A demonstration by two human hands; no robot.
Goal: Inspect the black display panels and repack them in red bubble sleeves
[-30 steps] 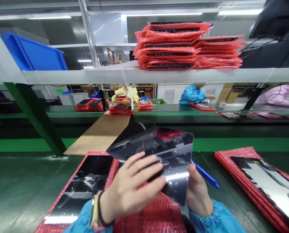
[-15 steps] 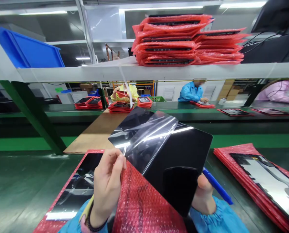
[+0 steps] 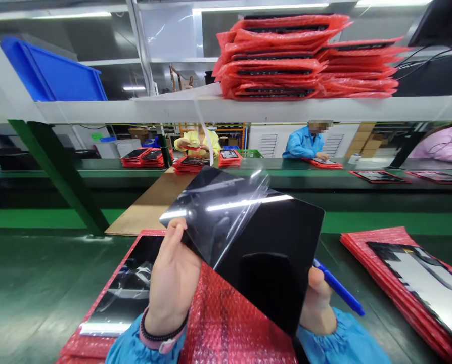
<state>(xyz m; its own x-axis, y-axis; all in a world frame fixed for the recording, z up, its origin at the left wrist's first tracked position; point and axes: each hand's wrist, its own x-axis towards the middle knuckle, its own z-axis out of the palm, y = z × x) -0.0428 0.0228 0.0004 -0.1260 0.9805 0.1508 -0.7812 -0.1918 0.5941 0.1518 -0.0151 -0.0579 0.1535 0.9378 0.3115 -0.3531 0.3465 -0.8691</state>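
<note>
A glossy black screen panel [image 3: 282, 237] is held up tilted in front of me. Clear protective film [image 3: 214, 222] covers its left part, with a folded, curling edge running diagonally across the glass. My left hand [image 3: 176, 278] is closed at the panel's left corner, thumb on the film-covered edge and palm turned towards me. At the lower right edge, my right hand [image 3: 319, 303] grips the panel. A blue pen [image 3: 340, 288] sticks out to the right from that hand. Red bubble wrap [image 3: 233, 323] lies below the panel.
Left lies another black screen [image 3: 123, 288] on red wrap. To the right, a screen with a silver back [image 3: 423, 283] tops stacked red sleeves. A shelf [image 3: 165, 110] above carries red-wrapped stacks [image 3: 275, 60] and a blue bin [image 3: 59, 73]. Co-workers sit beyond the green bench.
My left hand has turned, from pinching the film near the corner to holding the panel's left edge. The film's folded edge has shifted left slightly. The view has swung a little left.
</note>
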